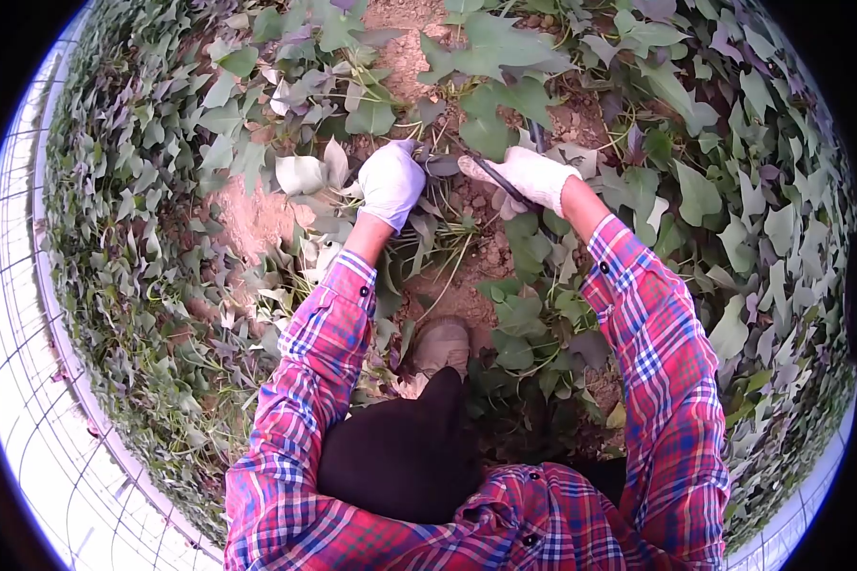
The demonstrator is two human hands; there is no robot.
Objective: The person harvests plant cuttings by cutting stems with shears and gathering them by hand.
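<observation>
Both my hands wear white gloves and work low among leafy green vines. My left hand is closed in a fist over the vine stems, which spread out below and to its right. To the right, my right hand is closed around a thin, dark, curved tool handle. The working end of this tool is hidden among leaves, so its kind does not show. Dark leaves and stems lie in the small gap between the hands. A broad green leaf hangs just above my right hand.
Dense vines with lobed leaves cover the ground on both sides. Brown soil shows in patches. My shoe stands below the hands, near my bent dark-clothed knee. A wire mesh curves along the left edge.
</observation>
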